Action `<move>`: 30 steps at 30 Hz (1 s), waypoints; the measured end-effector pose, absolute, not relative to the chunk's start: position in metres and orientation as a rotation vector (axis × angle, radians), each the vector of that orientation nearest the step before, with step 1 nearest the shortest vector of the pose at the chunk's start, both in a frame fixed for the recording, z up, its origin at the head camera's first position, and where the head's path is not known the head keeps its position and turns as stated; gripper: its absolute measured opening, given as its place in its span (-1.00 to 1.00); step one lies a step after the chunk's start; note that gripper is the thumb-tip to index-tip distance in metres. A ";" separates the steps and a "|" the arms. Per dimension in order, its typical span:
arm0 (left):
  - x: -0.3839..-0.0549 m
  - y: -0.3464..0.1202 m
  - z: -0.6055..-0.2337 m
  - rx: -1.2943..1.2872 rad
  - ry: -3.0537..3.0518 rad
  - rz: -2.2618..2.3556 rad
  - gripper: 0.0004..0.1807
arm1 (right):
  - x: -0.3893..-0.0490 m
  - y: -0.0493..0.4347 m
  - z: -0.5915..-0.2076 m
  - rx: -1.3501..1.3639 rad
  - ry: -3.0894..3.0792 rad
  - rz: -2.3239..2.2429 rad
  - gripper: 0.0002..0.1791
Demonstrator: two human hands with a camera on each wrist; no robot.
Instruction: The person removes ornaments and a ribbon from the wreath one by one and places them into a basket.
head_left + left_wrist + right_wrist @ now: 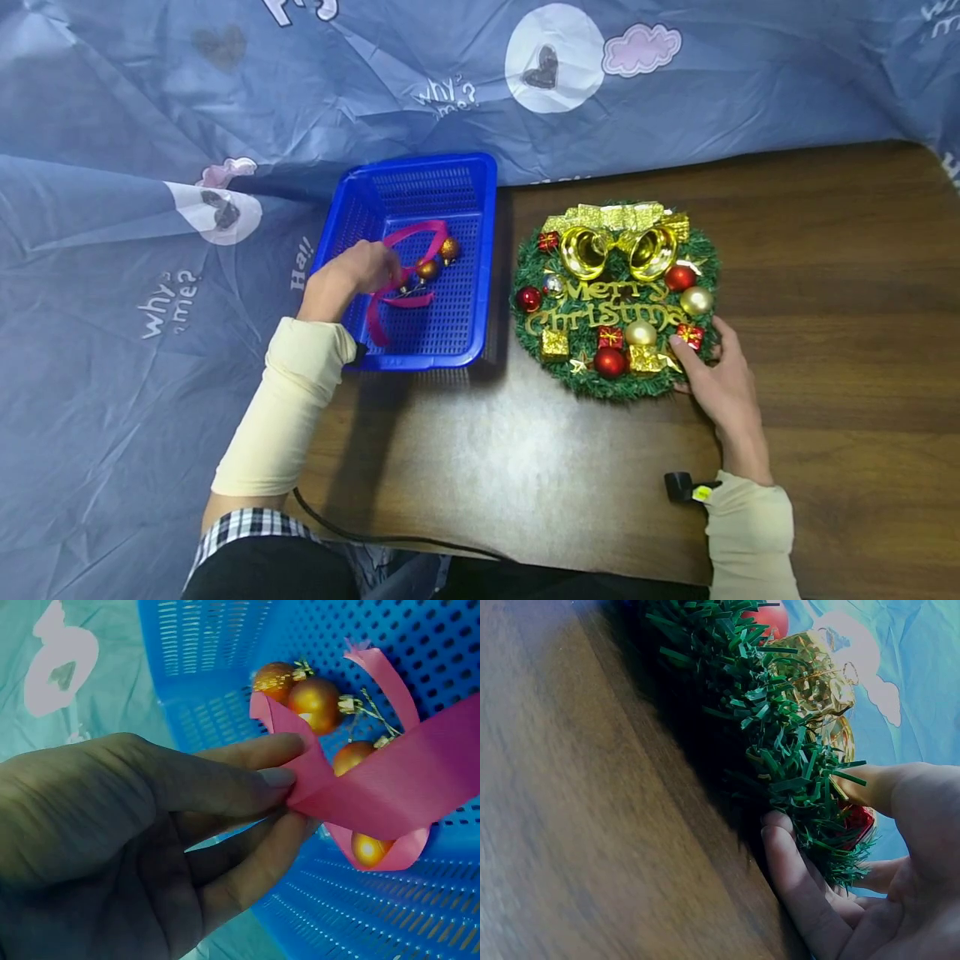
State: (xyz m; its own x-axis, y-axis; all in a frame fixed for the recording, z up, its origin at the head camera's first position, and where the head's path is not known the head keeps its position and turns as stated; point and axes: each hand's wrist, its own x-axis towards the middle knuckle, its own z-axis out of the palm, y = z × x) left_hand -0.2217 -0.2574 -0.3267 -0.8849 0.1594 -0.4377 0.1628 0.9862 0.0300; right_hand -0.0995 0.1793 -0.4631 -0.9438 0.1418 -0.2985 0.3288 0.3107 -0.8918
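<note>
Inside the blue basket [480, 333], my left hand [365, 267] pinches a pink ribbon [397, 780] between thumb and fingers. The ribbon loops over several small gold baubles [315, 705] on the basket floor. My right hand [723, 379] grips the lower right edge of a green Christmas wreath [592, 383], thumb on top and fingers under the rim. Gold bells [652, 252], red and gold baubles, small gift boxes and gold "Merry Christmas" lettering [607, 315] decorate the wreath. In the right wrist view, the fingertips [778, 825] reach beneath the green tinsel.
The basket and wreath stand side by side on a brown wooden table [847, 333]. A blue printed sheet [420, 75] hangs behind and to the left. A black cable [390, 540] runs along the table's front edge.
</note>
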 end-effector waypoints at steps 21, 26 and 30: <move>-0.215 -0.254 -0.308 0.315 2.691 0.050 -0.73 | -0.099 0.181 -0.461 0.444 2.417 -1.697 -0.07; -0.203 -0.252 -0.292 0.289 2.771 0.219 -0.70 | -0.098 0.180 -0.461 0.450 2.428 -1.686 -0.07; -0.190 -0.250 -0.288 0.379 2.906 0.358 -0.75 | -0.098 0.178 -0.463 0.436 2.400 -1.731 -0.07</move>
State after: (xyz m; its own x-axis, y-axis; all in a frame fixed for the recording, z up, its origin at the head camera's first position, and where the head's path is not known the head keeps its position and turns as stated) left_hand -0.1897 -0.2502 -0.2883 -0.9494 0.2734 -0.1546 0.2277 0.9381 0.2610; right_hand -0.0983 0.1779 -0.4626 -0.9464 0.1456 -0.2884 0.3197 0.2918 -0.9015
